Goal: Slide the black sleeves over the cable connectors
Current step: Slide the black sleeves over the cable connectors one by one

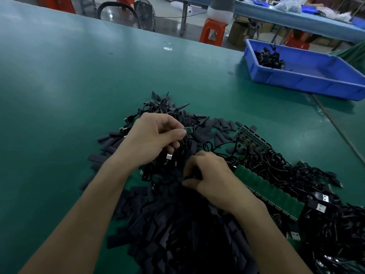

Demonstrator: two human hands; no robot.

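Observation:
A heap of flat black sleeves [177, 230] covers the green table in front of me. My left hand [152, 139] is raised over the heap, pinching a small green connector board [189, 130] between thumb and forefinger; its black cable and a bundle of others hang below the palm. Lower and to the right, my right hand [209, 175] rests on the pile with its fingers closed on a black sleeve [192, 174]. The two hands are apart.
Tangled black cables with USB plugs [308, 186] and green circuit-board strips [270, 192] lie at the right. A blue tray [308, 80] holding several cables stands at the far right. Orange stools [213, 32] and another bench are beyond the table's far edge.

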